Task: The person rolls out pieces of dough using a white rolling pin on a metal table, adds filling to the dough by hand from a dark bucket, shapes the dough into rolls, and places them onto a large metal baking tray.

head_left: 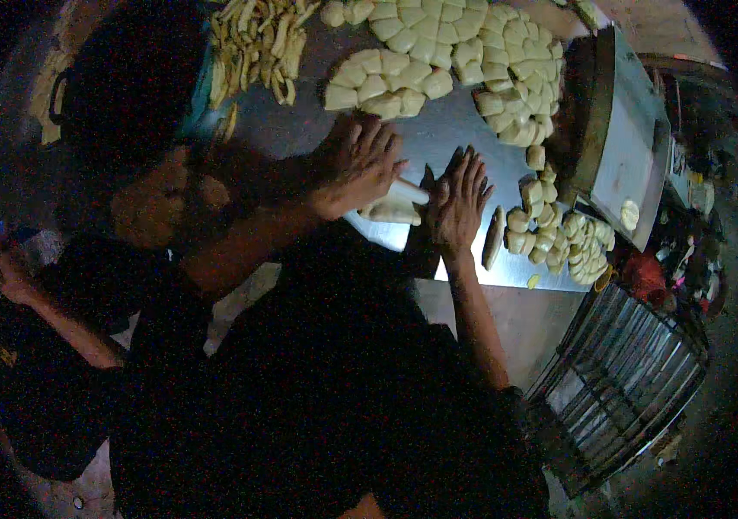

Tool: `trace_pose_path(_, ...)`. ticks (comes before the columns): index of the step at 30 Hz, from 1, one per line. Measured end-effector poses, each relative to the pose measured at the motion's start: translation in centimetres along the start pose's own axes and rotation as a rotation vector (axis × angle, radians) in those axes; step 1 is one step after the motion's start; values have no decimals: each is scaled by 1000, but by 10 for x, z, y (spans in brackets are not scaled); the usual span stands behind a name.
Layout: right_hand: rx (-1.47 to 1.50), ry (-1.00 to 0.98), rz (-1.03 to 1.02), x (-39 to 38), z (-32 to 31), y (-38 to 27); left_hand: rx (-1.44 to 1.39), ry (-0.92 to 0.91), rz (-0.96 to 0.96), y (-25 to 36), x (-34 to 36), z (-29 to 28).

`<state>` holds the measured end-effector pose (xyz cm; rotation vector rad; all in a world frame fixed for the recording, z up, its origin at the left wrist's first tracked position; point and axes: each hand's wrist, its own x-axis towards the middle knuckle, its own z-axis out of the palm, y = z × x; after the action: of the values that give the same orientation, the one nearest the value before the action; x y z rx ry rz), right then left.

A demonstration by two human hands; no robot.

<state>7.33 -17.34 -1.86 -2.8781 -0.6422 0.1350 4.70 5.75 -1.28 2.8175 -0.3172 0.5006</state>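
A pale rolling pin point(409, 191) lies across a piece of dough point(393, 210) on the metal worktop point(442, 130). My left hand point(360, 164) rests palm down over the pin's left end, fingers stretched out. At the pin's right end is my right hand point(462, 201), flat with its fingers extended upward. Both hands seem to press on the pin rather than wrap round it; their palms are hidden. Just right of my right hand lies a long, narrow dough piece point(493, 238). Several small dough lumps point(542, 212) sit beyond it.
Cut dough pieces point(425, 30) cover the worktop's far side, with yellowish strips point(256, 43) piled at far left. A box-like metal stand point(624, 138) rises on the right. Below it is a wire rack point(619, 372). Another person's hand point(19, 277) shows at left.
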Motion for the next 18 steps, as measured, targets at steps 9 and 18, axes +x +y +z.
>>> trace_pose_path(9,-231,347,313,93,44,29,-92,180,61,-12,22,43)
trace_pose_path(18,8,317,42,93,22,-27,198,207,-566,22,-45,30)
